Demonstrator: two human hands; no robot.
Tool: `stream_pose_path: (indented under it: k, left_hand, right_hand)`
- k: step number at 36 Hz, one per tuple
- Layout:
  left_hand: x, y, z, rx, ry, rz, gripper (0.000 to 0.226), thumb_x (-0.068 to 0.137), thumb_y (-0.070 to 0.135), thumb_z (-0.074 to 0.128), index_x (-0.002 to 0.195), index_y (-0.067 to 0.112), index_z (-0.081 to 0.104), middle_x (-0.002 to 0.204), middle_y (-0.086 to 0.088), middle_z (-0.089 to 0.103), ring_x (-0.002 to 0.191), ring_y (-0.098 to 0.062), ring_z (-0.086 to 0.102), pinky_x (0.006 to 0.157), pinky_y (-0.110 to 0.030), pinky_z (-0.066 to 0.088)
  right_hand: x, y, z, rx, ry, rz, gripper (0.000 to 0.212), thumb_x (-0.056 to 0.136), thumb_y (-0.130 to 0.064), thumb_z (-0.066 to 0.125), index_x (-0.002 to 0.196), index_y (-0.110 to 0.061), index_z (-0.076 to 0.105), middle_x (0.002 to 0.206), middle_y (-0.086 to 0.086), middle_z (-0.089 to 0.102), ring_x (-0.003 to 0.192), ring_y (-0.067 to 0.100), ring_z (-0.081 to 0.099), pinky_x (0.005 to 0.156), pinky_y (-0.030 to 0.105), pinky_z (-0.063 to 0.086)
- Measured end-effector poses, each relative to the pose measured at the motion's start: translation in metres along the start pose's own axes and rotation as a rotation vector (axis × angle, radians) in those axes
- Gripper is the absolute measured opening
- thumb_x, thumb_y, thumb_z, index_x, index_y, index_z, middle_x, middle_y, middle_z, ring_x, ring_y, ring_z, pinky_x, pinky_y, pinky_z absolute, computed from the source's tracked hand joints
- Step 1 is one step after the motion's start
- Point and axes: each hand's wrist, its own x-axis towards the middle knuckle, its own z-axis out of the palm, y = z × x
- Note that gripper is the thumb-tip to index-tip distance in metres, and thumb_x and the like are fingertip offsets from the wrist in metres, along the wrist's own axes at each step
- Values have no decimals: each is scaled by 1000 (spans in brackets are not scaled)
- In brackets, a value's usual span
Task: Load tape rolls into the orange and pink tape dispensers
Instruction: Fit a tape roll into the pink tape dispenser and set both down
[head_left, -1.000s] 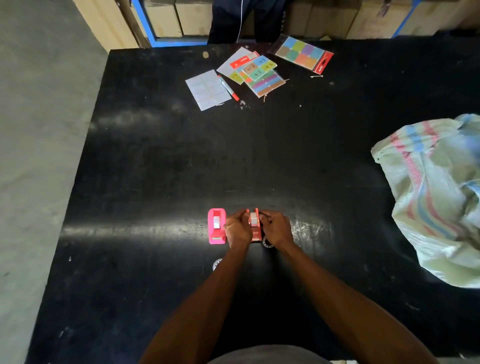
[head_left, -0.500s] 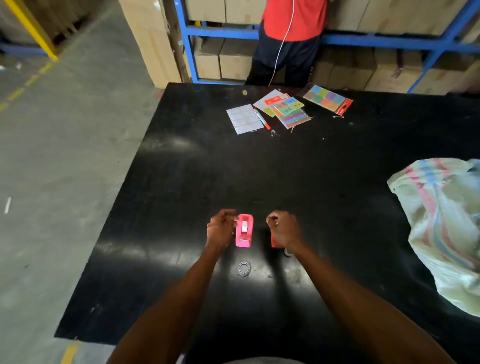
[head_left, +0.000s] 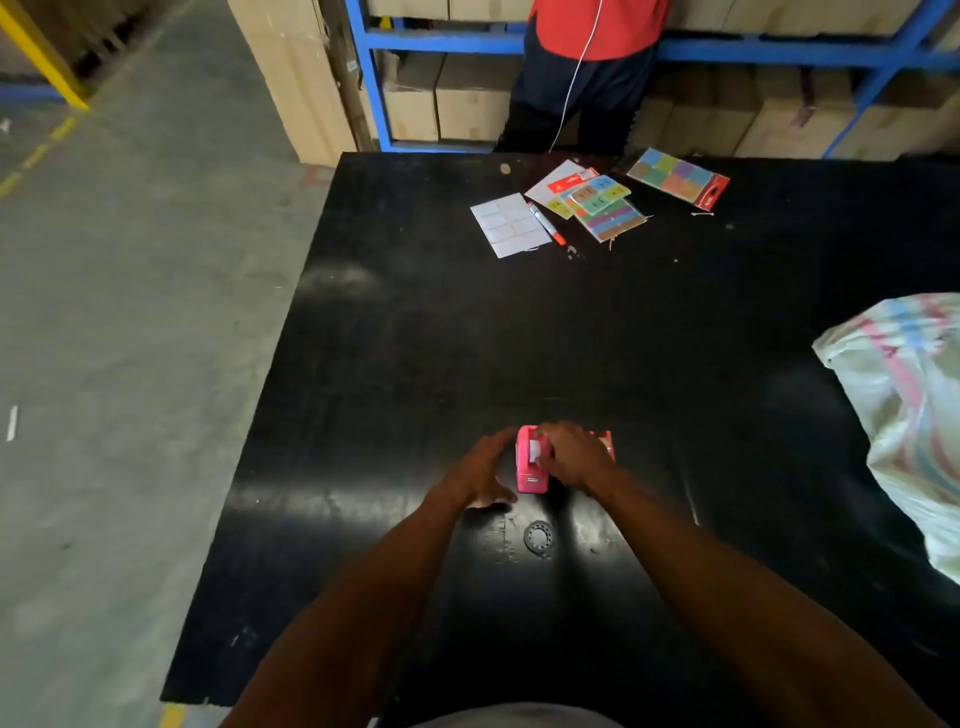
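The pink tape dispenser (head_left: 531, 470) stands on the black table (head_left: 519, 338) with a white tape roll in its well. My right hand (head_left: 569, 453) is over the dispenser's top, its fingers closed on the roll. Beside the dispenser's left side rests my left hand (head_left: 483, 473), fingers apart, touching the table. The orange dispenser (head_left: 605, 441) stands just right of my right hand and is mostly hidden by it. A dark ring-shaped tape core (head_left: 538, 536) lies on the table in front of the pink dispenser.
At the far edge lie a white label sheet (head_left: 509, 224), a red pen (head_left: 546, 224) and coloured sticker packs (head_left: 602, 205) (head_left: 678, 176). A striped woven sack (head_left: 909, 405) fills the right side. A person in a red top (head_left: 587, 62) stands behind the table, before blue shelving.
My right hand left the orange dispenser and moved left onto the pink one. My left hand went from the orange dispenser to the pink dispenser's left side. The camera tilted up.
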Motion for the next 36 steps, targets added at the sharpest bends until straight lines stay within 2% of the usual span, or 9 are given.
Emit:
stream_pose_path:
  k: [7, 13, 16, 20, 23, 26, 30, 34, 36]
  left_hand:
    - [21, 7, 5, 42, -2, 38, 121, 57, 25, 91, 152, 26, 18, 147, -13, 41, 134, -31, 43, 109, -38, 40]
    - [36, -4, 20, -69, 73, 38, 117, 41, 54, 82, 145, 37, 31, 139, -4, 49, 122, -24, 55, 102, -44, 49]
    - [37, -11, 24, -95, 99, 60, 110, 44, 49, 85, 142, 43, 35, 130, 1, 56, 115, -20, 59, 95, -45, 54]
    - [33, -4, 19, -110, 107, 63, 106, 50, 28, 91, 142, 35, 39, 130, 0, 57, 115, -20, 57, 99, -39, 51]
    - [31, -1, 18, -144, 110, 64, 102, 51, 20, 91, 140, 34, 43, 128, 1, 59, 114, -18, 59, 92, -32, 53]
    - [29, 1, 19, -120, 123, 69, 100, 54, 20, 91, 140, 35, 42, 130, 1, 59, 114, -16, 59, 86, -24, 49]
    - [29, 5, 18, -113, 86, 50, 104, 56, 13, 91, 144, 30, 39, 130, -1, 58, 110, -15, 57, 86, -24, 48]
    - [28, 6, 16, -233, -8, -8, 112, 65, -4, 83, 152, 32, 23, 135, -6, 51, 114, -27, 57, 76, -39, 58]
    - [29, 2, 15, -139, 46, 1, 106, 69, -5, 76, 154, 24, 20, 137, -12, 45, 113, -27, 56, 84, -36, 53]
  right_hand:
    - [16, -1, 6, -79, -48, 29, 40, 86, -38, 63, 120, -18, 66, 121, 11, 67, 107, 32, 66, 90, 38, 52]
    - [27, 6, 10, -131, -84, -25, 45, 87, -43, 63, 124, -19, 63, 123, 12, 62, 110, 33, 63, 92, 40, 48]
    - [29, 9, 5, -89, -125, -68, 45, 89, -42, 63, 127, -17, 62, 125, 14, 62, 111, 34, 62, 96, 43, 49]
    - [31, 11, 0, -52, -170, -93, 47, 89, -38, 65, 131, -16, 60, 131, 14, 60, 116, 34, 60, 100, 47, 49]
    - [30, 11, -4, -53, -189, -105, 43, 89, -34, 65, 127, -13, 62, 127, 14, 62, 112, 34, 61, 98, 46, 49]
    - [30, 12, -9, -30, -219, -101, 42, 89, -35, 66, 125, -13, 63, 122, 12, 63, 109, 31, 61, 96, 40, 48]
    - [29, 13, -10, -3, -226, -97, 41, 89, -36, 67, 124, -13, 64, 120, 11, 64, 108, 30, 62, 95, 37, 48]
    - [25, 9, -9, 4, -211, -87, 39, 87, -32, 69, 120, -11, 66, 120, 12, 67, 106, 30, 64, 91, 34, 47]
    - [23, 9, -10, 7, -204, -84, 39, 87, -31, 70, 119, -9, 67, 123, 14, 66, 109, 32, 63, 93, 36, 48]
